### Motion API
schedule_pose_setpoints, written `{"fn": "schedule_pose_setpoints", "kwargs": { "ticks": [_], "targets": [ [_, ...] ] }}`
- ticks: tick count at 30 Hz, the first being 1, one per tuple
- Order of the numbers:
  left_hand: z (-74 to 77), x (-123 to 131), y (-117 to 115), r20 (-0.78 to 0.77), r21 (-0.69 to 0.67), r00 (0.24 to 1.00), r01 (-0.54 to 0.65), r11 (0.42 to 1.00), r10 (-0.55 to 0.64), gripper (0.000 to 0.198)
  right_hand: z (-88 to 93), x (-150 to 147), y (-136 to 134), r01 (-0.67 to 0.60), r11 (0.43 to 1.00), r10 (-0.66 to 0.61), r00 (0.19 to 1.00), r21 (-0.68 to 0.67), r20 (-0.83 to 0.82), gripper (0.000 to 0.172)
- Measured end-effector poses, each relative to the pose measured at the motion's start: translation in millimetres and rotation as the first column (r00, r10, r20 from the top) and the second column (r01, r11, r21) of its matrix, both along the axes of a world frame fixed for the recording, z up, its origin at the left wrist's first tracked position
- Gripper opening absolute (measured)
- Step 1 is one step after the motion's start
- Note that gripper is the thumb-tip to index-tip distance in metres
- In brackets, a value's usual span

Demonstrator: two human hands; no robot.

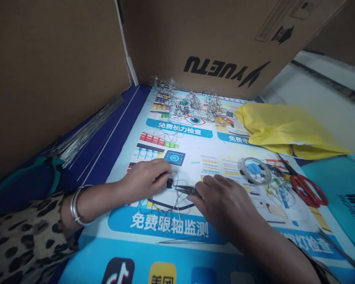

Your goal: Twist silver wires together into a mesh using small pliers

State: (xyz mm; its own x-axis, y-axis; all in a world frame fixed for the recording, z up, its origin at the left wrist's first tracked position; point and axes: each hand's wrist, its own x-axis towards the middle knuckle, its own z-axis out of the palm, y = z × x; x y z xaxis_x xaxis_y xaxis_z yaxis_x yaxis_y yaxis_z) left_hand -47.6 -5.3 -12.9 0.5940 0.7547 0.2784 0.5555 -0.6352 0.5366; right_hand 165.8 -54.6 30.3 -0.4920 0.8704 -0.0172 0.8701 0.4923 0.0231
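Near the middle of the printed sheet, my left hand (154, 175) is closed with fingertips pinched at a thin wire piece (177, 197) bent into loops. A small black part (169, 182) shows at those fingertips. My right hand (221, 197) is wrapped round needle-nose pliers (187, 189), whose handles are hidden in the palm. The pliers' narrow jaws point left and reach the wire close to the black part. Whether the jaws grip the wire is too small to tell.
A bundle of straight wires (87, 132) and teal-handled pliers (57, 173) lie left. Tangled wire pieces (195, 102) sit at the back, before a cardboard box (219, 35). Rightward are a tape roll (256, 170), red-handled scissors (309, 190), a yellow bag (286, 126) and a tweezers-like tool (343, 252).
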Motion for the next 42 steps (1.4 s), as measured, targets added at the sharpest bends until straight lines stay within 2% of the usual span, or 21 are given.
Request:
{"fn": "schedule_pose_setpoints", "kwargs": {
  "ticks": [7, 23, 30, 42],
  "targets": [
    [-0.4, -1.6, 0.8, -0.005, 0.076, 0.999, 0.053, 0.996, -0.053, 0.014, -5.4, -8.7, -2.6, -0.009, 0.998, 0.008, 1.000, 0.059, 0.028, 0.016],
    [-0.4, -6.4, 2.4, -0.041, 0.083, 0.993, 0.117, 0.990, -0.114, 0.016, -3.7, -8.3, -5.3, -0.029, 0.998, 0.027, 0.999, 0.060, 0.036, 0.016],
    [0.8, -9.3, 2.4, -0.124, 0.147, 0.975, 0.200, 0.969, -0.182, 0.017, -3.9, -6.2, -7.6, -0.045, 0.996, 0.041, 0.998, 0.076, 0.051, 0.016],
    [6.5, -9.0, 1.0, -0.201, 0.214, 0.963, 0.221, 0.951, -0.179, 0.020, -1.9, -6.5, -8.6, -0.060, 0.990, 0.058, 0.998, 0.126, 0.023, 0.014]
  ]
}}
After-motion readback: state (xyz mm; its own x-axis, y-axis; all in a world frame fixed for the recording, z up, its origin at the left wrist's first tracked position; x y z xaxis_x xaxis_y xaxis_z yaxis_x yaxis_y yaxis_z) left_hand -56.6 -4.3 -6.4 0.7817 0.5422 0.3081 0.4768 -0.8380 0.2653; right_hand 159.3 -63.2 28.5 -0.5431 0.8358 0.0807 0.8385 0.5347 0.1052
